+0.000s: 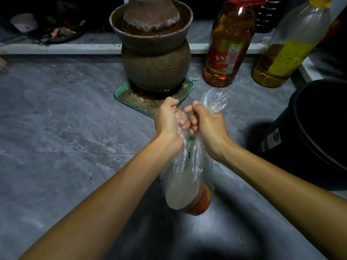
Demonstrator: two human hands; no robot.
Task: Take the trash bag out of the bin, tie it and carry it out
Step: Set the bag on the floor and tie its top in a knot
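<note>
Hanging between our forearms above the grey floor (56, 128), the clear trash bag (187, 166) holds a red tub (199, 203) with a pale round end. We grip its gathered neck in both fists: left hand (167, 119) and right hand (206, 122) curl round the plastic, knuckles nearly touching. The black bin (309, 132) stands just right; beyond are a clay jar (155, 66) and two oil bottles (229, 44).

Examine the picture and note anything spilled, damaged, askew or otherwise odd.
Nothing looks spilled or broken. Two oddities: the yellow-labelled oil bottle has a clear plastic cover pulled over its top, and the green tray under the clay jar looks stained brown.
</note>
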